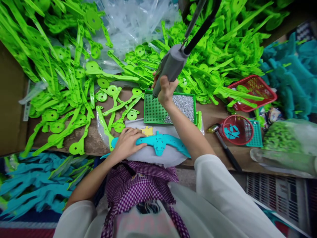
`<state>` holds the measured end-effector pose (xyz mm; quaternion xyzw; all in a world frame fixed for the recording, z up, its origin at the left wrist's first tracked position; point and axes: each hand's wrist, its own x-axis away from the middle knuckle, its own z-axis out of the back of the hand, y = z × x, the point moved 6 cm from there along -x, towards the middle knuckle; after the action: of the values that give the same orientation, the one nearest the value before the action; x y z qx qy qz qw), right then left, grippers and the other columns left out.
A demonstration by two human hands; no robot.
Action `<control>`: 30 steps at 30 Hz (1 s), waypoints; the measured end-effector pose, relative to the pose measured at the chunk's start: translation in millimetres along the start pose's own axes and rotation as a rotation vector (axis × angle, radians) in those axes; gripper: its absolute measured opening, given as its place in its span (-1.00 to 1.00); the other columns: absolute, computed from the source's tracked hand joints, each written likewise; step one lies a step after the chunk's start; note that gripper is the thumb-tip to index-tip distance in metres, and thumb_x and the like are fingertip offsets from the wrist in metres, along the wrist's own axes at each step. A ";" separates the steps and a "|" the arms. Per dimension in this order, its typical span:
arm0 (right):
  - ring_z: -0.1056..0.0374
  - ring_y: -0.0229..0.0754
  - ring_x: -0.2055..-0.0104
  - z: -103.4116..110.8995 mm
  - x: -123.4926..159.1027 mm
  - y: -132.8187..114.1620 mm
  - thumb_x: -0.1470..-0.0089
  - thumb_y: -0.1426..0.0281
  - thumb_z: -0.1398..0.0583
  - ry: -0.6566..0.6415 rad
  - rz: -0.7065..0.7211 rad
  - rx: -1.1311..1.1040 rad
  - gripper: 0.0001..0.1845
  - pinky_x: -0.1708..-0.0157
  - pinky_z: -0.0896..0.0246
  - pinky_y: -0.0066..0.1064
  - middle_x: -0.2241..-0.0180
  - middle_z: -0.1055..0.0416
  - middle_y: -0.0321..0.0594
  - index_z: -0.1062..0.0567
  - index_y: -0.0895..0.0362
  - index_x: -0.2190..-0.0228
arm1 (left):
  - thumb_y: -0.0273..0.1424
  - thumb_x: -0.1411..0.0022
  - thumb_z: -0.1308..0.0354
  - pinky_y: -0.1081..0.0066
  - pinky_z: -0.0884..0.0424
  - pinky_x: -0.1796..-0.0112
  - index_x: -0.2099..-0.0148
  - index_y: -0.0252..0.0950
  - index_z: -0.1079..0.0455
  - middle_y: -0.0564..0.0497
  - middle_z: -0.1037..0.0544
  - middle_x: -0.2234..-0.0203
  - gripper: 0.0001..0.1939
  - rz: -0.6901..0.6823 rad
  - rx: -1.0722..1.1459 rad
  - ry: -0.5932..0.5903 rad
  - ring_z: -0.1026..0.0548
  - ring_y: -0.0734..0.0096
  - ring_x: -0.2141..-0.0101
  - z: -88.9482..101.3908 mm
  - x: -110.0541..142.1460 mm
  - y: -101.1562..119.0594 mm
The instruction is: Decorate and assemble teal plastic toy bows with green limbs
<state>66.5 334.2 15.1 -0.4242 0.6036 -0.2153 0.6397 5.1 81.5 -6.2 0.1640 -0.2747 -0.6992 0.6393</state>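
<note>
The brown worktop [209,115] is heaped with lime-green parts [52,115] at the rear and left. My left hand [130,142] lies across the turquoise part [159,143], fingers extended; I cannot tell whether it grips. The turquoise part rests on a grey pad [153,157] at the front edge. My right hand [166,91] is closed around a grey power tool [174,61] over a green tray [146,107] of small metal pieces [184,105]. Right: a hammer [228,148] beside a round red basket [251,134]. Rear: clear plastic bags [138,26].
</note>
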 end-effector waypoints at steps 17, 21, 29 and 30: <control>-0.24 -0.30 0.67 56.3 5.0 -110.4 0.18 -0.43 -0.13 0.177 -0.118 -0.089 -0.25 0.69 -0.27 -0.36 0.59 -0.23 -0.38 -0.42 0.00 0.43 | -0.05 -0.29 -0.25 0.05 -0.26 -0.09 -0.05 -0.14 -0.55 -0.06 -0.60 0.03 -0.61 -0.091 -0.043 0.049 -0.48 0.06 -0.01 2.9 1.2 -4.8; -0.19 -0.26 0.72 116.6 60.5 -161.4 0.23 -0.45 -0.13 0.160 -0.165 -0.024 -0.26 0.78 -0.13 -0.38 0.65 -0.21 -0.39 -0.46 -0.05 0.45 | -0.07 -0.32 -0.23 0.06 -0.27 -0.09 -0.07 -0.14 -0.52 -0.07 -0.59 0.05 -0.62 -0.160 -0.028 0.183 -0.48 0.10 0.02 12.6 3.9 6.3; -0.32 -0.16 0.63 159.4 124.6 -167.8 0.35 -0.51 -0.10 0.160 -0.369 0.023 -0.11 0.69 -0.25 -0.34 0.65 -0.28 -0.33 -0.50 0.02 0.40 | -0.25 -0.22 -0.35 0.09 -0.28 -0.07 -0.23 -0.26 -0.39 -0.17 -0.51 -0.06 -0.44 -0.408 -0.176 -0.110 -0.42 0.03 -0.05 -37.1 -72.8 114.9; -0.33 -0.15 0.62 160.2 124.2 -166.5 0.37 -0.51 -0.11 0.162 -0.374 0.015 -0.10 0.68 -0.26 -0.34 0.65 -0.26 -0.34 -0.49 0.02 0.39 | -0.25 -0.21 -0.36 0.10 -0.30 -0.04 -0.21 -0.25 -0.41 -0.16 -0.52 -0.05 -0.45 -0.393 -0.183 -0.168 -0.42 0.03 -0.03 -46.9 -83.0 118.5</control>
<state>281.0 190.5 61.3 -0.5054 0.5623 -0.3684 0.5411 138.3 151.2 16.7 0.0969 -0.2253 -0.8435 0.4778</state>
